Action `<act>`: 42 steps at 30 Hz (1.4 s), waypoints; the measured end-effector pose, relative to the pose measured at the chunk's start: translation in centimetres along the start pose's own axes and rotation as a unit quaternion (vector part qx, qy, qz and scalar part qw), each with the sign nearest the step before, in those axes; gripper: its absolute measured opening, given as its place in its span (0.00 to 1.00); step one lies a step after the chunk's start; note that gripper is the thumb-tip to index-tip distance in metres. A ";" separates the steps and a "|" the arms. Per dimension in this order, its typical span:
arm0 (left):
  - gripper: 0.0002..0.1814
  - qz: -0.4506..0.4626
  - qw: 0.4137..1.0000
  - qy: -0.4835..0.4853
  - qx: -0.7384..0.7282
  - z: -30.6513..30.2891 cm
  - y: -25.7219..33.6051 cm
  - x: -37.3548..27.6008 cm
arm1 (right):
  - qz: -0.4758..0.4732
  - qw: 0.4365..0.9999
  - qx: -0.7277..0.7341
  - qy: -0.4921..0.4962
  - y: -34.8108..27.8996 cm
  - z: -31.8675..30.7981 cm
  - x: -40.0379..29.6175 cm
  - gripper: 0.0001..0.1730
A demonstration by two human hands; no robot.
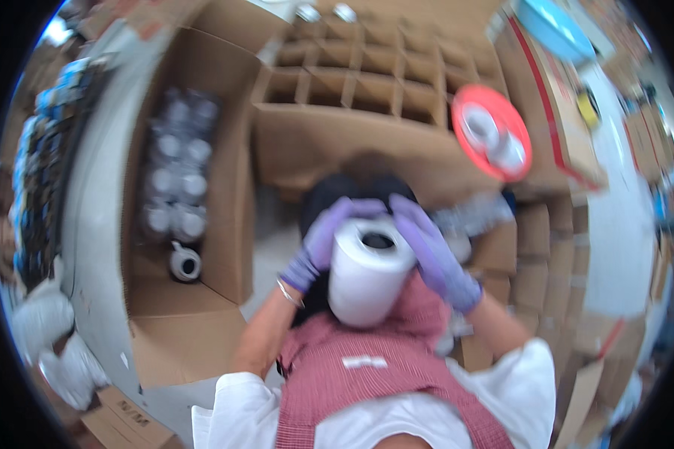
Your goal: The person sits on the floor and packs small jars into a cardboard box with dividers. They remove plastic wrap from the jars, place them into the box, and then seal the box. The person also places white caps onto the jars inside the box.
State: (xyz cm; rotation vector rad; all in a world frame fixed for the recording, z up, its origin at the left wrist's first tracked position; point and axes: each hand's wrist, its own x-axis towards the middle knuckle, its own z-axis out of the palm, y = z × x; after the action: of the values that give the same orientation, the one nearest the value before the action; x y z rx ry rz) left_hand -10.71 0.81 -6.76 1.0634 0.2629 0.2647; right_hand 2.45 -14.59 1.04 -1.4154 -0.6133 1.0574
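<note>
In front of my lap stands a large white cylinder [365, 286], with a dark round opening in its pale top. Whether it is a vessel or a roll cannot be told. My left hand [330, 227], in a purple glove, presses against its left side near the top. From the other side my right hand [429, 247], gloved alike, lies along the upper edge with its fingers stretched forward. The cylinder is held between both hands, slightly tilted. Part of its far side is hidden by my fingers.
A carton [233, 224] at left holds wrapped white items [182, 182] and a white pot [185, 264]. Ahead is a carton with cardboard dividers [373, 73]. A red basin [460, 132] with white items sits at its right corner. Cartons [531, 247] are stacked at right.
</note>
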 end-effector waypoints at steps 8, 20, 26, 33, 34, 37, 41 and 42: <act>0.34 0.040 0.991 0.056 0.113 2.9 0.2 -0.6 | -0.172 0.933 -0.315 -0.008 2.2 -2.4 0.5 0.22; 0.37 0.045 0.996 0.027 0.073 2.7 1.8 0.5 | -0.294 0.936 -0.066 0.182 4.0 0.2 0.5 0.23; 0.38 0.048 0.985 0.077 0.144 4.5 2.1 0.1 | -0.251 0.925 -0.202 0.202 3.2 -2.4 0.0 0.17; 0.32 0.143 0.893 0.150 0.399 7.2 4.0 -2.2 | -0.328 0.880 -0.326 0.108 -0.8 0.1 -4.8 0.25; 0.31 0.169 0.858 0.143 0.463 7.0 4.5 -2.1 | -0.321 0.910 -0.235 0.115 0.4 -0.7 -3.1 0.24; 0.24 0.115 0.932 0.199 0.280 4.8 5.2 -2.4 | -0.234 0.966 0.005 0.106 4.5 -2.3 2.0 0.21; 0.25 0.151 0.905 0.213 0.335 0.3 3.7 0.0 | -0.317 0.938 -0.114 0.082 5.3 -4.1 2.2 0.22; 0.24 0.118 0.944 0.206 0.229 1.5 4.2 0.4 | -0.292 0.945 -0.014 0.147 6.7 -4.3 2.6 0.22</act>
State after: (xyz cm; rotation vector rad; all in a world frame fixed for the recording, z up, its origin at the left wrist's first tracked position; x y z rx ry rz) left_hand -10.19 1.62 -2.35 1.5000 0.5944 0.6688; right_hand 5.86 -15.42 -6.58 -1.2658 -0.7629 0.3603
